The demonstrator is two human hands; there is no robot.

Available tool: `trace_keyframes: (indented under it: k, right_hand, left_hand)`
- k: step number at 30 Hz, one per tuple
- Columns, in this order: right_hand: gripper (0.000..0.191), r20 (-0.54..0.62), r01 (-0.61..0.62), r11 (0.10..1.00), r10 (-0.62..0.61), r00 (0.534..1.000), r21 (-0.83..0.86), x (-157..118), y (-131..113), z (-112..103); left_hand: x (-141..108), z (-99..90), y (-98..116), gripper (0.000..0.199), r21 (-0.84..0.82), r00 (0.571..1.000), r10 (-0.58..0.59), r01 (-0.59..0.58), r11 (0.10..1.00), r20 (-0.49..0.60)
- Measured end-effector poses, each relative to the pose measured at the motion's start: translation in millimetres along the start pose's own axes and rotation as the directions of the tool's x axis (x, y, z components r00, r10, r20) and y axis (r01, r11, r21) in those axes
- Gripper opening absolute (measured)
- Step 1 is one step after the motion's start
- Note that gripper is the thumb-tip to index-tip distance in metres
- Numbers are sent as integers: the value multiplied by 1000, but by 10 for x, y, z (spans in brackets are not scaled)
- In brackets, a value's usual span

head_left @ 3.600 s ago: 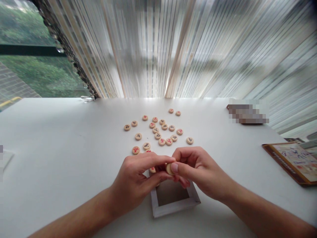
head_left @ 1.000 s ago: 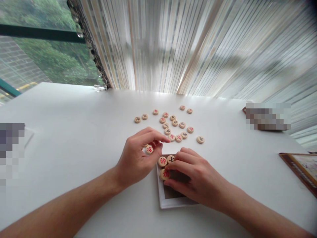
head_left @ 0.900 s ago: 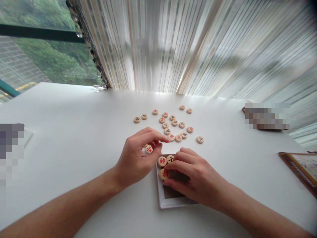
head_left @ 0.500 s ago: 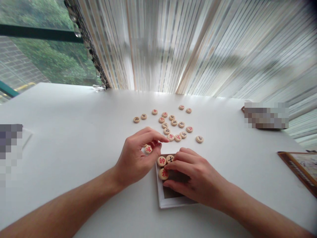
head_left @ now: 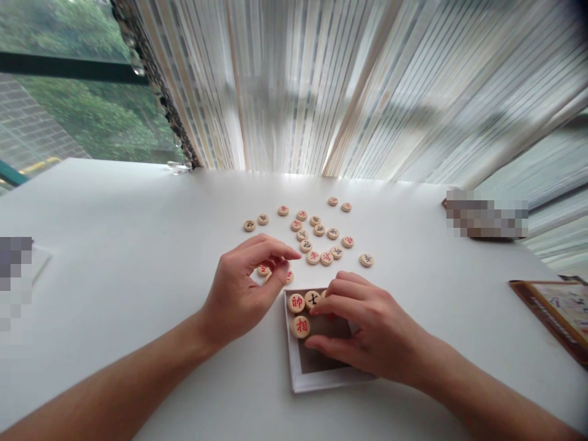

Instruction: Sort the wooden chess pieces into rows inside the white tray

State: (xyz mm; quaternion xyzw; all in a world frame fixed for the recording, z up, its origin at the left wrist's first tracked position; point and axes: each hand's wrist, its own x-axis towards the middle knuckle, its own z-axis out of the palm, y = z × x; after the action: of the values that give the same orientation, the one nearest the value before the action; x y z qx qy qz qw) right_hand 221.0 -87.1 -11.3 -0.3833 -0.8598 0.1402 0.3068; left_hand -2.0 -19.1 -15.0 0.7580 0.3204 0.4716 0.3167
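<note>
Round wooden Chinese chess pieces with red or black characters lie on the white table. My left hand (head_left: pixel 250 285) is raised over several of them, its index finger stretched out and the thumb apart from it. A red-marked piece (head_left: pixel 263 269) shows behind this hand, and another is partly covered by the thumb. My right hand (head_left: pixel 362 324) reaches over a shallow white box (head_left: pixel 295 361), thumb and fingers apart, nothing visible between them. In the box's left corner are a red piece (head_left: pixel 296 302), a black-marked piece (head_left: pixel 313 299) and a second red piece (head_left: pixel 301 327). My right hand covers part of the row.
Several loose pieces (head_left: pixel 319 229) are scattered beyond the box. A brown-edged board or booklet (head_left: pixel 551 306) lies at the right edge. A blurred object (head_left: pixel 487 214) sits at the back right, another (head_left: pixel 16 257) at far left. Striped curtains (head_left: pixel 275 86) hang behind the table.
The view has shifted slightly. My right hand has drawn a little away from the red piece in the second row, which shows more fully. My left hand keeps nearly the same pose.
</note>
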Motion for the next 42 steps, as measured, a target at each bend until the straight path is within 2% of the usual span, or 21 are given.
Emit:
trace_keyframes:
  k: [3,5,7,9,11,13,16,22,28,42]
  right_hand:
    - [17,-58,-8,999,10,998,31,14,27,-69]
    - [17,-124,-62,997,68,990,54,25,67,-123]
    - [20,-221,-144,987,156,963,70,35,134,-174]
    - [23,-332,-250,965,261,906,77,40,232,-213]
    - [25,-426,-370,923,377,823,102,39,358,-240]
    - [29,-463,-450,880,465,754,151,29,501,-255]
    - [29,-469,-502,842,532,705,200,1,699,-259]
    - [29,-440,-535,816,573,692,221,-38,867,-244]
    - [29,-426,-554,802,591,685,223,-36,860,-235]
    - [28,-429,-555,810,576,696,188,-32,853,-244]
  left_hand:
    - [59,-69,-54,18,24,999,-19,20,1000,-45]
    - [108,-129,-105,14,39,995,-54,57,998,-79]
    - [159,-195,-168,13,72,988,-88,97,993,-127]
    - [207,-259,-242,13,96,981,-112,129,987,-160]
    - [247,-309,-320,13,133,977,-129,153,979,-170]
    - [274,-339,-390,14,183,974,-151,181,966,-168]
    - [290,-344,-457,17,247,974,-175,206,947,-144]
    - [274,-302,-469,19,317,982,-163,184,930,-92]
    - [250,-294,-476,19,324,988,-142,151,934,-53]
    - [242,-267,-442,19,304,985,-171,174,937,-36]
